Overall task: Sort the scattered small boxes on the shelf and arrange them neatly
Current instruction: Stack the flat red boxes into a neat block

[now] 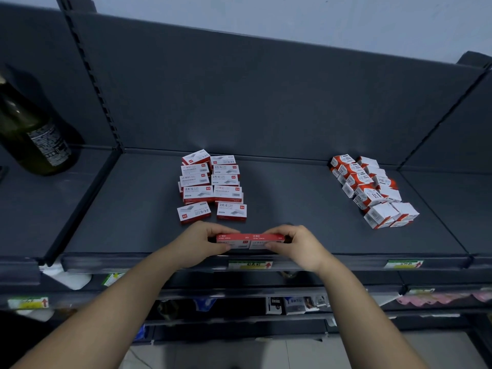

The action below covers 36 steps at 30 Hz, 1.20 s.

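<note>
Two red-and-white staple boxes (250, 240) sit side by side at the front edge of the dark grey shelf (306, 209). My left hand (202, 243) grips the left box and my right hand (295, 243) grips the right one, pressing them together end to end. Behind them, a group of several matching flat staple boxes (211, 186) stands in two columns at the shelf's middle. At the right lies another cluster of several smaller red-and-white boxes (372, 190) in a slanted double row.
A dark green glass bottle (32, 134) stands on the neighbouring shelf at the left. The shelf's front rail carries price tags (250, 265). Lower shelves hold assorted small goods (292, 304). Bare shelf surface lies between the two box groups.
</note>
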Each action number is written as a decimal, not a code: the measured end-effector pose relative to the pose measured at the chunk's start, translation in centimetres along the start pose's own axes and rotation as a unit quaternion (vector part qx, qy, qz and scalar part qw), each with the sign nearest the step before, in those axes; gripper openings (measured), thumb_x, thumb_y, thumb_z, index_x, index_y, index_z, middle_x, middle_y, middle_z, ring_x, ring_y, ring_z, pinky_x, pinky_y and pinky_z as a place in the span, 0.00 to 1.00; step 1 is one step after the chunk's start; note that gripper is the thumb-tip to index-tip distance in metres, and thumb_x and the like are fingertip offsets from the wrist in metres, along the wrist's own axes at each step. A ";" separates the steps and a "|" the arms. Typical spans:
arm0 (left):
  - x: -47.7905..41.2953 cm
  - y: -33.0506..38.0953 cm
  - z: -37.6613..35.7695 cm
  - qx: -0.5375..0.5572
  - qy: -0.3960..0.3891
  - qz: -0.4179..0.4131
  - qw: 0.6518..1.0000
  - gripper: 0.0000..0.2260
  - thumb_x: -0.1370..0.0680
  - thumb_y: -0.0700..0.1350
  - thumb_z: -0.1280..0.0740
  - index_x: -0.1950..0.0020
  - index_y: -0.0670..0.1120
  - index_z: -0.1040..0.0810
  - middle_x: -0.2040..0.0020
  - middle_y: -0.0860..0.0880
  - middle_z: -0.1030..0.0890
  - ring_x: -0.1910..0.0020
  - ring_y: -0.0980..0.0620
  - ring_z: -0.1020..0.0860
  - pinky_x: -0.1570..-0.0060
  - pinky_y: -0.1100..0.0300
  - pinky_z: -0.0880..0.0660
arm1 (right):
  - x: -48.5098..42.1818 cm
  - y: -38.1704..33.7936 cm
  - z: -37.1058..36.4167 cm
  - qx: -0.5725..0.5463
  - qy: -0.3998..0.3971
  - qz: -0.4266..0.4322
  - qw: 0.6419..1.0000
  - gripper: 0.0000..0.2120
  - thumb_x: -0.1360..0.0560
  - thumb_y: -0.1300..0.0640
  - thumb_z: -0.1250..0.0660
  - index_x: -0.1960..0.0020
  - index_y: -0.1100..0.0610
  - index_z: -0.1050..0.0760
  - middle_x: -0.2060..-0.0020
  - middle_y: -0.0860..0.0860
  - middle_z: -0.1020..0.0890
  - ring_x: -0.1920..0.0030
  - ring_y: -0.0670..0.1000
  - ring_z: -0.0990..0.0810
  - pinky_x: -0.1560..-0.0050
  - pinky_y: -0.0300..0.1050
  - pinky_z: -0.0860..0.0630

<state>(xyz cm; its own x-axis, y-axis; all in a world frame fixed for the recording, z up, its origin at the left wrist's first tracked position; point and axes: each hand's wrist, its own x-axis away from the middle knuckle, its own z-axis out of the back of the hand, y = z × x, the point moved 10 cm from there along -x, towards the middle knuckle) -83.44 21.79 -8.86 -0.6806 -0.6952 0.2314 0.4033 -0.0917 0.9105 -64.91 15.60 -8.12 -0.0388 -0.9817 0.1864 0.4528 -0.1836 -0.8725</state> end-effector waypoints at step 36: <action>2.7 -4.3 10.5 -0.171 0.308 0.161 0.922 0.28 0.24 0.57 0.30 0.28 0.48 0.30 0.32 0.43 0.30 0.33 0.42 0.31 0.35 0.49 0.33 | -7.9 -4.5 -0.9 0.224 0.011 -0.106 0.969 0.16 0.23 0.44 0.31 0.46 0.56 0.19 0.56 0.48 0.19 0.56 0.48 0.21 0.56 0.42 0.26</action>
<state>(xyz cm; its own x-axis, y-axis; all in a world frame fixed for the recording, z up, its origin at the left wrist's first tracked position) -93.42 27.77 -8.53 -0.0590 -0.9890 0.1359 0.7648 0.0428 0.6429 -67.48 24.18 -6.07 -0.1906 -0.9260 0.3258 0.7738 -0.3460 -0.5306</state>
